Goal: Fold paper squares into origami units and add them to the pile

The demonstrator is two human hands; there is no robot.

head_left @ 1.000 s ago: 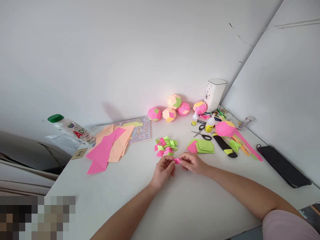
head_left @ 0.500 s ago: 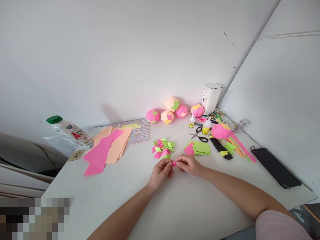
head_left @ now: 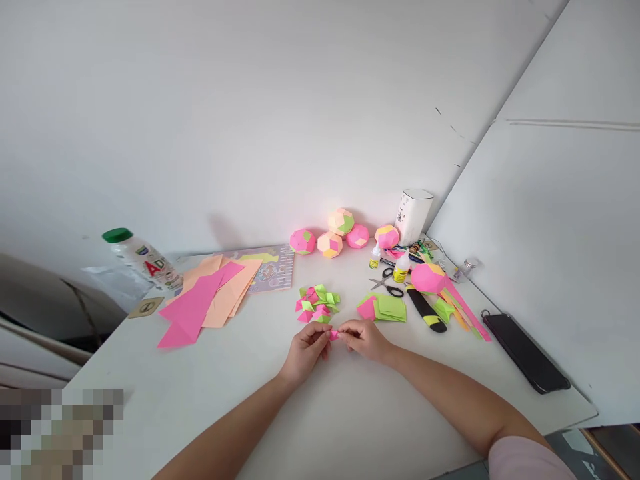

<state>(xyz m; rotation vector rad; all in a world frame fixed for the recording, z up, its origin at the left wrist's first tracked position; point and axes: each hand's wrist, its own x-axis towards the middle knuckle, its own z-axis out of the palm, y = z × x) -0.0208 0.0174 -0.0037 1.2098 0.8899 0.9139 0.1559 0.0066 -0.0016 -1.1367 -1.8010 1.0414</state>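
Note:
Between my fingertips is a small pink folded paper piece (head_left: 335, 335), pinched from both sides. My left hand (head_left: 309, 348) closes on its left edge, and my right hand (head_left: 367, 339) grips the right edge. The fingers hide much of its shape. Just beyond my hands lies a pile of folded pink and green paper pieces (head_left: 317, 303). To the right of that pile are flat green paper squares (head_left: 391, 307), with a pink paper square (head_left: 367, 307) partly under them.
Scissors (head_left: 387, 284), glue bottles (head_left: 401, 268), a cutter knife (head_left: 426, 309) and a phone (head_left: 526, 351) lie to the right. Faceted paper balls (head_left: 330, 244) line the wall. Left are pink paper sheets (head_left: 200, 310), a notebook (head_left: 274, 270) and a tilted white bottle (head_left: 145, 260).
The camera view has shifted, so the table's contents appear further left. Both hands keep their pinch on the pink paper piece, with little visible change in it.

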